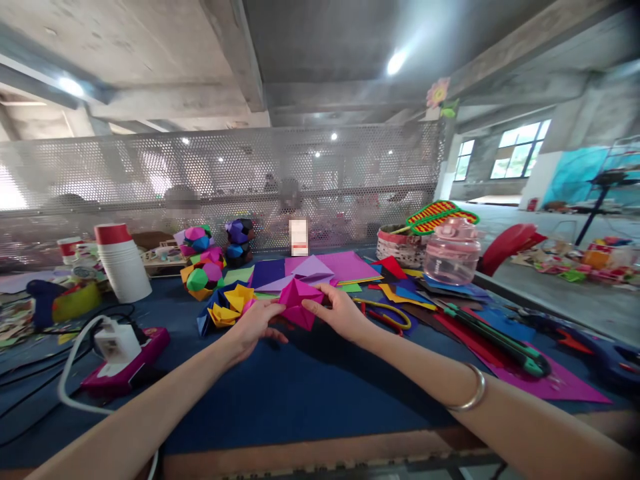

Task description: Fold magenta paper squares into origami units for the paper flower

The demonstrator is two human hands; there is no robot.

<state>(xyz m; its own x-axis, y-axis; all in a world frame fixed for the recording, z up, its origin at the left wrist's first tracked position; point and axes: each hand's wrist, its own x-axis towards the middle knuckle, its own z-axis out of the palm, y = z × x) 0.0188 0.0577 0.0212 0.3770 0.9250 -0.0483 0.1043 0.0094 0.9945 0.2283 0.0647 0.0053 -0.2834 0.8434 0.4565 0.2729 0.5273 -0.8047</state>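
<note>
Between my two hands is a magenta folded paper piece (pixel 299 301) with several pointed flaps, held just above the blue tabletop. My left hand (pixel 260 327) pinches its left edge between thumb and fingers. On the opposite side, my right hand (pixel 337 310) grips it, thumb on the front and fingers behind. Left of my left hand lies a folded paper form in yellow and blue (pixel 231 307). Behind the piece are lilac folded paper (pixel 313 268) and a larger purple sheet (pixel 353 267).
Scissors (pixel 395 317), a green utility knife (pixel 495 337) and a glue gun (pixel 590 347) lie on the right, near a pink bottle (pixel 453 253). At left stand stacked paper cups (pixel 121 263) and a magenta power strip (pixel 125 363) with cables. Multicoloured paper balls (pixel 203 267) sit behind. A perforated screen (pixel 240 173) borders the table.
</note>
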